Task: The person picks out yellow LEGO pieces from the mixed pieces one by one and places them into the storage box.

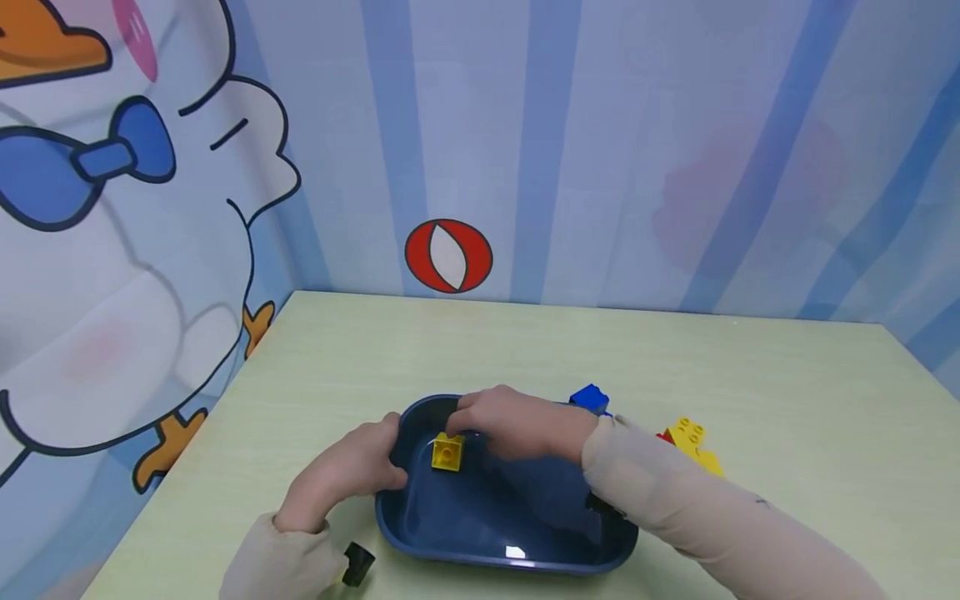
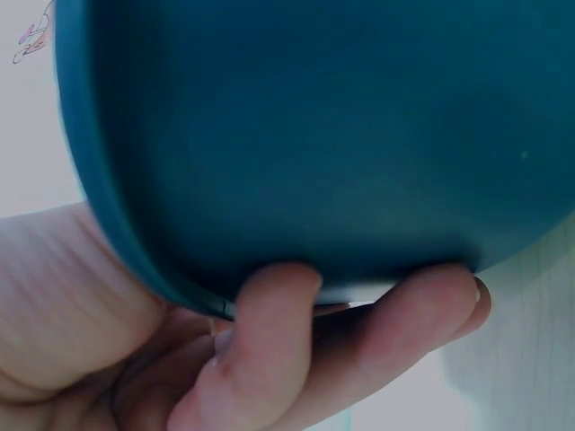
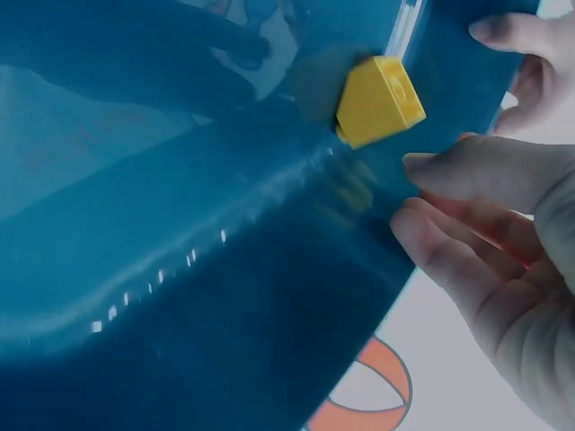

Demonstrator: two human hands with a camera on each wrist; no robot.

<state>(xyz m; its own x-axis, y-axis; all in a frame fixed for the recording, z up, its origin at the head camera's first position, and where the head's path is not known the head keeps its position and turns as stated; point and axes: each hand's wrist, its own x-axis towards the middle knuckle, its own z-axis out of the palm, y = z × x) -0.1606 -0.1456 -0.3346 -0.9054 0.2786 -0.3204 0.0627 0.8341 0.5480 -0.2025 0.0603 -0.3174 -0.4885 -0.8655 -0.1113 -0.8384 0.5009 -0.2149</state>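
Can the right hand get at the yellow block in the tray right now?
Likely yes: the right hand is just beside the yellow block, and nothing visible stands between them.

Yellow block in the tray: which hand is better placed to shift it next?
Probably the right hand: its fingertips are close to the yellow block, while the left hand grips the tray.

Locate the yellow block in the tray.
In the head view, the yellow block sits inside the dark blue tray, toward its left end, between the left grip and the right grip.
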